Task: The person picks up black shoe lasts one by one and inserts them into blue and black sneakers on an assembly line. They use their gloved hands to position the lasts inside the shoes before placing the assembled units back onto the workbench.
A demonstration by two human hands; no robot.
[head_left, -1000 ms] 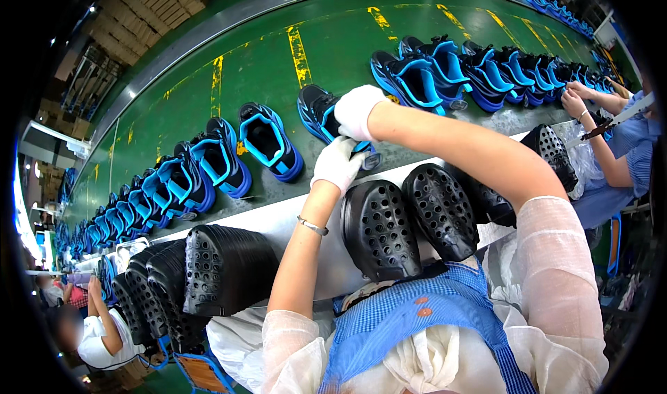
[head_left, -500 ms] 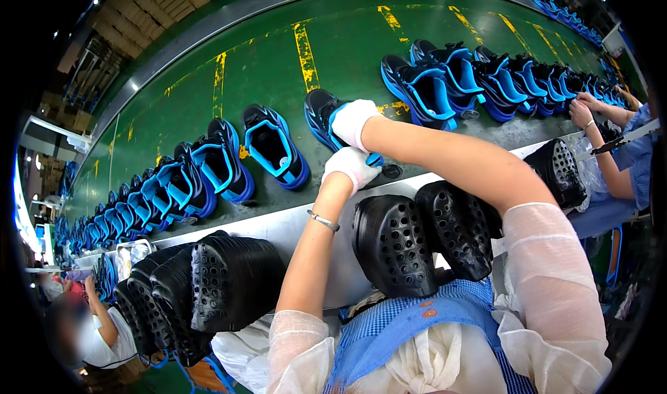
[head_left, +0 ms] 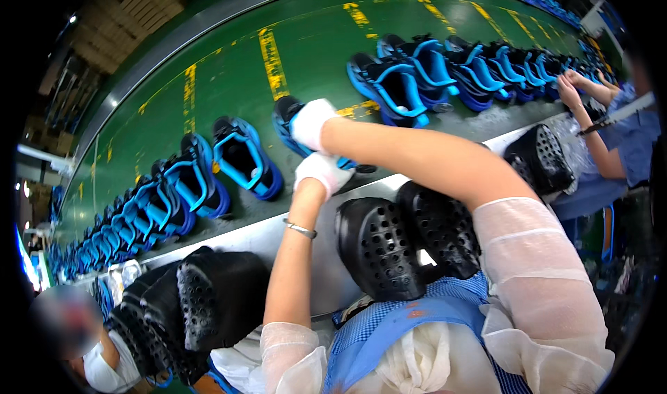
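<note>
A black sneaker with a bright blue sole and lining stands toe-away on the green surface, in front of me. My right hand, in a white glove, curls over its opening; the fingertips are hidden. At the heel end, my gloved left hand is closed on the shoe, with a bit of blue heel showing beside it. Whether either hand holds something inside the shoe cannot be made out. To the left stands a matching sneaker, and to the right another sneaker, both apart from my hands.
Long rows of like sneakers run off left and right. Along the metal edge nearest me lie black stacks of perforated, insole-shaped pieces, with more stacks at left. A co-worker's hands are at far right; another person sits at lower left.
The whole scene has shifted left in the picture, shoes and hands together. Both my hands stay on the same sneaker. The right-hand co-worker's hands have come closer together.
</note>
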